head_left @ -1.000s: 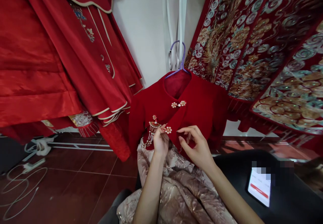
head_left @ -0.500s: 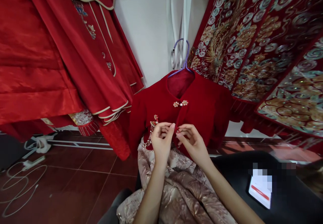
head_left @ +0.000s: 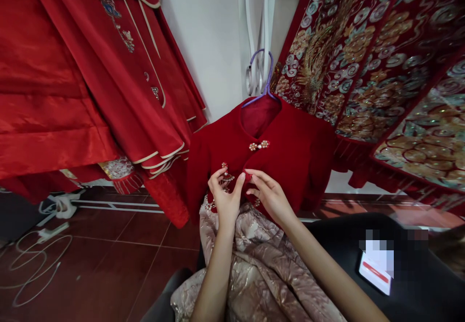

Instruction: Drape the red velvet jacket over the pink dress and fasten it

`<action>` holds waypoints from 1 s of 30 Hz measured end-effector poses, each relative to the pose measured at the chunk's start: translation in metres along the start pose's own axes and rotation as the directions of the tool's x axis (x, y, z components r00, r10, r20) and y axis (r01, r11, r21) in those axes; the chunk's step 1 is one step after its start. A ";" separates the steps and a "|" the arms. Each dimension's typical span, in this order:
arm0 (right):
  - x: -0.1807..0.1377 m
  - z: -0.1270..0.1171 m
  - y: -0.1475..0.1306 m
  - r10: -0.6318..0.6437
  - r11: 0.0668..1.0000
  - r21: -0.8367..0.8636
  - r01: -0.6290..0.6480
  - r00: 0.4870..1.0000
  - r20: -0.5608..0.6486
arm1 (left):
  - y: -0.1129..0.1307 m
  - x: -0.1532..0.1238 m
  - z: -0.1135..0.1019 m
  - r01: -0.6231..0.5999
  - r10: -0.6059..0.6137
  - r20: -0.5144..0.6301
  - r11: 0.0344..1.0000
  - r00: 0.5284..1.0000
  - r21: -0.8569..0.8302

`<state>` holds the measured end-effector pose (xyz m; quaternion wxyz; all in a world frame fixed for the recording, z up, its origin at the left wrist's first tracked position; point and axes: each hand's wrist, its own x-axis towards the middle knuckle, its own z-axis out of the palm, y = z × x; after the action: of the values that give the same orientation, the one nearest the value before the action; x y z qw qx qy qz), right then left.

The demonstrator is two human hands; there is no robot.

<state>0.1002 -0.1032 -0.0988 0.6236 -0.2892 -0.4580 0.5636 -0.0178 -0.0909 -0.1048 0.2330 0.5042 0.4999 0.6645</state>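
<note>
A short red velvet jacket hangs on a purple hanger. Its collar is joined by a beaded frog clasp. Below that, my right hand pinches the jacket's front edge between thumb and fingers. My left hand is beside it, thumb spread from the fingers, the thumb tip close to that edge. Behind its fingers dangles a beaded tassel ornament, partly hidden. A shiny pinkish-beige patterned cloth spreads below the jacket, under my forearms.
Red garments with pale piping hang at left, and heavily embroidered red garments at right. A lit phone lies on a black surface. White cable and a power strip lie on the tiled floor.
My left hand has moved slightly left and its thumb and fingers have spread apart. My right hand's fingers have straightened and shifted a little left at the jacket's edge.
</note>
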 end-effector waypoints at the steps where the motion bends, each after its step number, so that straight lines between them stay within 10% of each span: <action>1: 0.000 -0.001 0.000 0.018 1.000 0.003 -0.018 1.000 0.017 | -0.001 0.001 0.000 0.028 -0.027 0.023 0.999 0.999 -0.039; 16: 0.010 0.007 -0.002 0.083 0.995 0.061 -0.084 0.996 0.021 | 0.004 0.003 -0.002 0.048 -0.030 0.104 0.984 0.994 -0.173; 30: 0.030 0.014 0.007 -0.214 0.894 -0.405 0.189 0.977 -0.016 | 0.002 0.006 -0.010 0.061 -0.054 0.039 0.975 0.998 -0.213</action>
<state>0.0831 -0.0752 -0.0919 0.6194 -0.3787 -0.5725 0.3811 -0.0283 -0.0912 -0.0999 0.3133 0.4724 0.4360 0.6990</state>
